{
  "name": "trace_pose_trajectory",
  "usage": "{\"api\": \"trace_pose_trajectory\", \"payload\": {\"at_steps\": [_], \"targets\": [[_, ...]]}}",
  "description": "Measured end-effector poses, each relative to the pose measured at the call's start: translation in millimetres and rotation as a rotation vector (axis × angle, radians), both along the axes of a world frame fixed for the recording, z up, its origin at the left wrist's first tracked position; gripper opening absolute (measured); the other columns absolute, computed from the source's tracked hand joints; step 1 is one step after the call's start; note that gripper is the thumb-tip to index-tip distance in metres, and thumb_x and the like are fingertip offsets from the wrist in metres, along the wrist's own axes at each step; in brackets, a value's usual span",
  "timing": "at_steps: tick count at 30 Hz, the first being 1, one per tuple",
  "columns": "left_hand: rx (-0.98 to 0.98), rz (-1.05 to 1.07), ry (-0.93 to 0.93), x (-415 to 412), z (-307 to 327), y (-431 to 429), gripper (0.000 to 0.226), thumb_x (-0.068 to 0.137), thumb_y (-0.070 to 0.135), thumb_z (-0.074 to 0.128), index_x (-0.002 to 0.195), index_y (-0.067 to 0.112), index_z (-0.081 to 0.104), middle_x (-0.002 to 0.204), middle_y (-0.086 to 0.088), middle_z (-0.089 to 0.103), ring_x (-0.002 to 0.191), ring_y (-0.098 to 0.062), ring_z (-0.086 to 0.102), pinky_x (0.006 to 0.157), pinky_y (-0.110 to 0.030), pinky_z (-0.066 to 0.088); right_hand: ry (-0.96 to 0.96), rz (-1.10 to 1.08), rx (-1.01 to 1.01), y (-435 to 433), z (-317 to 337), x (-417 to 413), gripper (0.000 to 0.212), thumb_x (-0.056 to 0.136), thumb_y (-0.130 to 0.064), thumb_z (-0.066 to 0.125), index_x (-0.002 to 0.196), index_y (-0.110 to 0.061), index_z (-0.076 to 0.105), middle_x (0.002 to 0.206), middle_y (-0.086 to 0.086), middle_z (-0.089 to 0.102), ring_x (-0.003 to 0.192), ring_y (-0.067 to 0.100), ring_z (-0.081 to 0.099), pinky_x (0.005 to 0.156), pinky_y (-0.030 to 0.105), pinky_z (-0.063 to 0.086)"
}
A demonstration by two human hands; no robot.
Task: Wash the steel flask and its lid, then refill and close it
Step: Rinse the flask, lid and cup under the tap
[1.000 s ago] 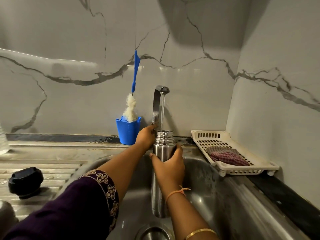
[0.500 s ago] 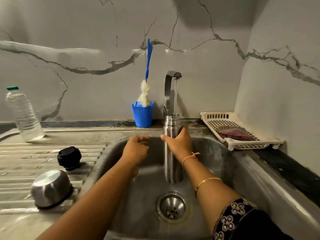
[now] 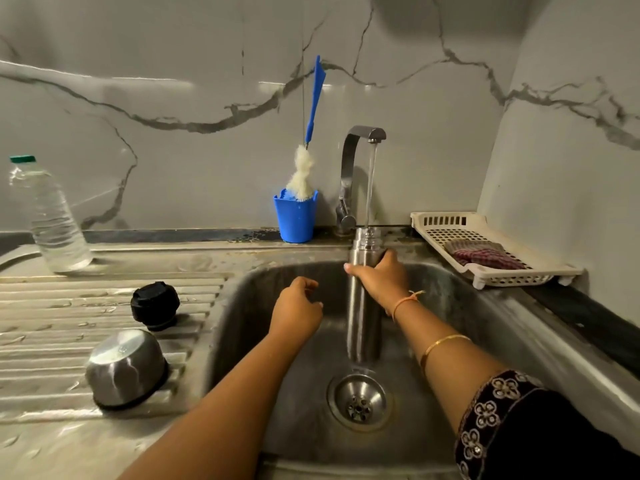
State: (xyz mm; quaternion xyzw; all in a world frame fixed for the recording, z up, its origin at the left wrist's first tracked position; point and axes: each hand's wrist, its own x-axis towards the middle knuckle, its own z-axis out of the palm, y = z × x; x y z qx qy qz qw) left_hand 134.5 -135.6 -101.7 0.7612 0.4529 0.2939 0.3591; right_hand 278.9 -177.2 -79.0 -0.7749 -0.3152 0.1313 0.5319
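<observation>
The tall steel flask point(image 3: 360, 327) stands upright in the sink point(image 3: 460, 327), its open mouth under the tap point(image 3: 360, 143). A thin stream of water runs into it. My right hand point(image 3: 382, 277) grips the flask near its top. My left hand point(image 3: 298, 306) hovers over the basin to the left of the flask, fingers loosely curled, holding nothing. The black inner stopper point(image 3: 154, 305) and the steel cup lid point(image 3: 126, 367), upside down, lie on the wet drainboard at the left.
A blue cup point(image 3: 295, 216) with a bottle brush point(image 3: 304, 171) stands behind the sink. A clear plastic bottle point(image 3: 52, 216) sits far left. A white rack point(image 3: 485, 251) holding a checked cloth point(image 3: 483, 258) rests at the right. The drain point(image 3: 360, 400) lies below the flask.
My left hand left the tap handle and dropped back over the basin. The view pulled back and swung left, bringing the drainboard and bottle into sight. Water keeps running into the flask.
</observation>
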Motion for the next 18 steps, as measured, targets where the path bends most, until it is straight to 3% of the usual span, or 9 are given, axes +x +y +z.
{"api": "trace_pose_trajectory", "payload": {"at_steps": [4,8,10,13,16,18], "targets": [[0.005,0.005,0.01,-0.3,-0.3,1.2,0.041,0.09,0.009,0.06,0.129,0.015,0.05,0.131,-0.005,0.054,0.118,-0.019,0.053,0.093,-0.03,0.045,-0.048,-0.05,0.197,5.4,14.1,0.8,0.062,0.077,-0.029,0.076,0.126,-0.011,0.043,0.124,0.008,0.057,0.111,0.026,0.056,0.084,0.027,0.041],[-0.007,0.011,0.017,0.1,-0.8,-0.2,0.042,0.089,0.009,0.061,0.129,0.015,0.05,0.13,-0.006,0.055,0.116,-0.019,0.054,0.09,-0.029,0.046,0.019,0.019,-0.041,1.0,-4.7,-4.9,0.062,0.078,-0.029,0.075,0.126,-0.008,0.042,0.125,0.007,0.054,0.111,0.026,0.054,0.083,0.028,0.04],[-0.018,0.024,0.008,0.7,-1.1,0.7,0.042,0.089,0.008,0.061,0.129,0.016,0.049,0.13,-0.006,0.054,0.116,-0.019,0.054,0.086,-0.026,0.045,0.005,-0.016,0.075,0.6,6.3,-3.9,0.058,0.078,-0.027,0.075,0.123,-0.008,0.044,0.116,0.003,0.055,0.107,0.023,0.055,0.08,0.025,0.038],[-0.03,0.041,-0.007,1.7,-0.1,0.3,0.042,0.09,0.007,0.059,0.13,0.016,0.049,0.13,-0.005,0.054,0.113,-0.017,0.055,0.077,-0.021,0.042,-0.07,-0.043,0.226,7.9,20.8,-2.5,0.059,0.078,-0.028,0.075,0.123,-0.01,0.043,0.119,0.006,0.058,0.106,0.024,0.057,0.079,0.025,0.039],[-0.03,0.037,-0.008,1.0,0.1,-1.8,0.043,0.09,0.007,0.059,0.131,0.016,0.048,0.131,-0.005,0.053,0.111,-0.016,0.055,0.073,-0.019,0.041,-0.001,0.018,0.011,7.5,-0.9,-8.7,0.061,0.079,-0.03,0.074,0.125,-0.009,0.041,0.126,0.01,0.055,0.11,0.027,0.056,0.08,0.026,0.04],[-0.025,0.033,0.002,0.0,0.8,-0.6,0.043,0.09,0.006,0.058,0.131,0.017,0.048,0.13,-0.005,0.054,0.106,-0.015,0.055,0.068,-0.017,0.042,0.03,0.011,-0.029,6.5,-5.7,-7.9,0.063,0.078,-0.032,0.075,0.126,-0.008,0.042,0.128,0.011,0.054,0.113,0.029,0.055,0.082,0.028,0.04]]}}
